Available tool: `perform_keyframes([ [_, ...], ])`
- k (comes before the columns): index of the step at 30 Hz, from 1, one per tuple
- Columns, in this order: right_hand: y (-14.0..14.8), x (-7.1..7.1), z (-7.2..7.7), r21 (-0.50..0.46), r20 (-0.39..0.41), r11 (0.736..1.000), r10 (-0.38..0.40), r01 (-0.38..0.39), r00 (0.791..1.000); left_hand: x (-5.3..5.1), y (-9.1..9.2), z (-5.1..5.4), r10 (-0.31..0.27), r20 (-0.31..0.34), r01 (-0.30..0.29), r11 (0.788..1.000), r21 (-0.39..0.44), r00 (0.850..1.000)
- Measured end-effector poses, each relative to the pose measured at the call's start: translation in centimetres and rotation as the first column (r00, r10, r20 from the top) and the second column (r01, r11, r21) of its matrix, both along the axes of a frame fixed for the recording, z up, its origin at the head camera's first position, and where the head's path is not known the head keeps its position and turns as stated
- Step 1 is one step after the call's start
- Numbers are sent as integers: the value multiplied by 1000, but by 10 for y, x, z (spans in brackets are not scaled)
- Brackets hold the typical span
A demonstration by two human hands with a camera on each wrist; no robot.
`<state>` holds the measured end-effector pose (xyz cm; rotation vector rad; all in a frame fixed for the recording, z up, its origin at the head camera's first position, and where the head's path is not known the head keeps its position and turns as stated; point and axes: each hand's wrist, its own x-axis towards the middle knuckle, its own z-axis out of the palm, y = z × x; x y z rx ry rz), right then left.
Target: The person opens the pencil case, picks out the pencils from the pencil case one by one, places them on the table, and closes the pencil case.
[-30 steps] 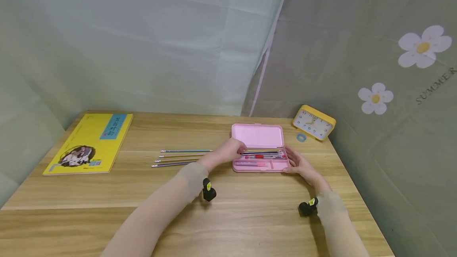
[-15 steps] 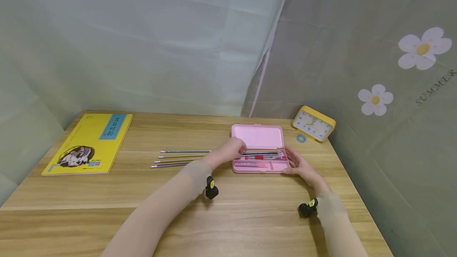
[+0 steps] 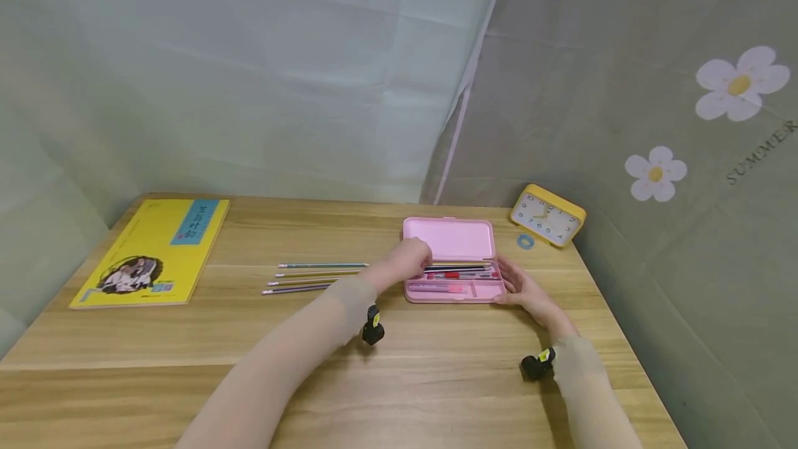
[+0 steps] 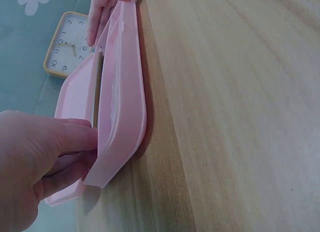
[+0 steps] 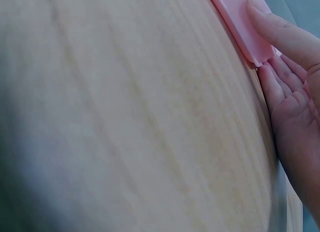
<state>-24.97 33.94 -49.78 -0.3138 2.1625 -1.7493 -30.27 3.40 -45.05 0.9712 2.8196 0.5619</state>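
Loose slim pencils are partly covered by the left forearm; a yellow rectangular clock is seen beyond the right hand, by which the open pink pencil case is gripped. Inside, a yellow pencil is apparently pinched by the left hand.
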Motion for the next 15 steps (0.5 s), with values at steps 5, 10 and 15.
perform_keyframes([
  [5, -1, -1, 1, -9, -6, 1000, 6, -6, 1000, 0, 1, 0, -1, 1, 1, 1000, -2, 1000],
  [10, -1, -1, 0, -20, -5, 1000, 6, -6, 1000, 2, 1, 4, 7, 8, -7, 1000, -27, 1000],
  [15, 0, 0, -1, -15, -3, 1000, 3, -3, 1000, 2, 2, 5, 22, 34, -21, 999, -47, 999],
])
